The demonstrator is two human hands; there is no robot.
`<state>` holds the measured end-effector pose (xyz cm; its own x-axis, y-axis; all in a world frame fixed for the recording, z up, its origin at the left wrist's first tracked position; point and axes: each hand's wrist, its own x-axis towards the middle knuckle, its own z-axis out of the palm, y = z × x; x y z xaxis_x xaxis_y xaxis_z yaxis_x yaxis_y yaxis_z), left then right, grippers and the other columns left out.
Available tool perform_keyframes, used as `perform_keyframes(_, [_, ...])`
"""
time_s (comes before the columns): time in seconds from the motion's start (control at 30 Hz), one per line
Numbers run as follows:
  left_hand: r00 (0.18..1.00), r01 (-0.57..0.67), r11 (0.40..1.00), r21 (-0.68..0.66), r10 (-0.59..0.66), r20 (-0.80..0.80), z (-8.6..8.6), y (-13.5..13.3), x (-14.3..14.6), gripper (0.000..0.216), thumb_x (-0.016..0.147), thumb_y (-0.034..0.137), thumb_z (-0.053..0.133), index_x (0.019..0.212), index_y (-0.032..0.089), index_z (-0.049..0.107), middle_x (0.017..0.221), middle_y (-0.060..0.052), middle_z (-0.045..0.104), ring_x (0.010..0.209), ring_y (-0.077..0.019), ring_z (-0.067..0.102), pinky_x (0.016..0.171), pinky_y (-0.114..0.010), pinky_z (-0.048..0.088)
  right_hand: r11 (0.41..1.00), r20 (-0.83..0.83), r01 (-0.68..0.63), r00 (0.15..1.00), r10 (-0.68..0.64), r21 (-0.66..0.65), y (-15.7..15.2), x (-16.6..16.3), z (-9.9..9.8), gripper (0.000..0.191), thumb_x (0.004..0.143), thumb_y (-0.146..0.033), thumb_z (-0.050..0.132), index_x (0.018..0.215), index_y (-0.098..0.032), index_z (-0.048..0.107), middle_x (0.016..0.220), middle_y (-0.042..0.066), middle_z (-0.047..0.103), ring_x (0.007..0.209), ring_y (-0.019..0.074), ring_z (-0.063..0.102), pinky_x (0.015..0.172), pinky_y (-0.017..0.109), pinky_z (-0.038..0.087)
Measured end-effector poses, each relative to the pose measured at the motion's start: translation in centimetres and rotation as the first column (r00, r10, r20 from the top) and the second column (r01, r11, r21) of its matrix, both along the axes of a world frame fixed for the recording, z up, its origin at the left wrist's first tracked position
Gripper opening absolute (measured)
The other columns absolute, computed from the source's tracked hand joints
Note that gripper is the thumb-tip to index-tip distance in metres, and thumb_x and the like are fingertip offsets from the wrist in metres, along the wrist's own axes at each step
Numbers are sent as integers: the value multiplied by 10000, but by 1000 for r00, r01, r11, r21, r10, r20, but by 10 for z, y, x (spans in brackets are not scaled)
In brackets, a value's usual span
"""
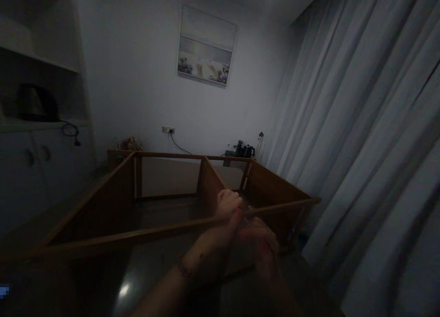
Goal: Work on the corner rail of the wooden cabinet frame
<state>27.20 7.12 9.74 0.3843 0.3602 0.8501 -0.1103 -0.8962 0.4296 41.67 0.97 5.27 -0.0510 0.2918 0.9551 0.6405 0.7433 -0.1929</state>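
Observation:
A large wooden frame (pixel 103 202), an open cabinet carcass with a middle divider, lies on the dark floor in a dim room. My left hand (pixel 227 206) is curled into a fist around the frame's near rail (pixel 154 233), close to where the divider meets it. My right hand (pixel 260 243) sits just below and right of the left one, under the rail, fingers bent and closed on something small I cannot make out. A thin band circles my left wrist.
Grey curtains (pixel 360 147) hang along the right. White cupboards (pixel 30 165) with a dark kettle (pixel 34 103) stand at left. A picture (pixel 206 46), a wall socket (pixel 168 130) with a cable, and a small stand with a black kettle (pixel 244 150) are at the far wall.

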Motion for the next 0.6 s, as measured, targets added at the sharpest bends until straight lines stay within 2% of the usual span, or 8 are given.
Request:
perform_keyframes(0.07, [1000,-5,1000,1,5,-12,-1,1,0,547,1116,482,107,986,244,582,958,-83,597,999,-292,545,1070,-527,447,999,-21,-37,999,37,-19,1,-1,4,445,1134,-397,358,1047,-306,785,729,-19,761,637,187,700,643,340,545])
perform_keyframes(0.13, [1000,-4,999,37,5,-29,-2,1,-2,538,1102,551,166,1015,249,604,999,-95,616,1044,-309,549,1065,-538,456,998,-27,-42,999,41,-43,1,0,5,451,1133,-390,351,1068,-308,789,750,-8,772,642,195,706,629,345,542])
perform_keyframes(0.23, [1000,-10,996,90,11,-14,-2,-1,-6,534,1053,672,271,1070,270,622,1054,-101,633,1109,-336,551,1070,-560,459,1000,3,15,1000,-15,-20,0,2,4,466,1133,-394,334,1105,-313,792,759,-5,781,665,205,731,697,371,573])
perform_keyframes(0.33, [1000,-7,995,99,7,0,-1,-3,-8,518,1033,693,308,1082,281,618,1045,-92,631,1098,-334,554,1077,-561,451,998,47,65,997,-65,16,0,4,3,448,1134,-412,343,1158,-315,780,812,3,792,715,205,749,735,372,590])
perform_keyframes(0.47, [1000,9,999,49,-9,10,-1,0,-3,506,1073,616,248,1013,272,615,994,-83,625,1047,-312,561,1070,-542,446,999,70,22,997,-25,49,-2,2,7,377,1125,-417,401,1194,-306,754,820,14,762,692,194,725,619,325,569])
perform_keyframes(0.6, [999,17,1000,-4,-17,37,-8,15,13,616,1093,591,109,892,262,589,881,-66,579,952,-291,559,1042,-518,447,998,48,22,999,-24,51,-4,-4,11,348,1125,-406,415,1090,-286,740,797,12,732,672,182,713,599,307,559])
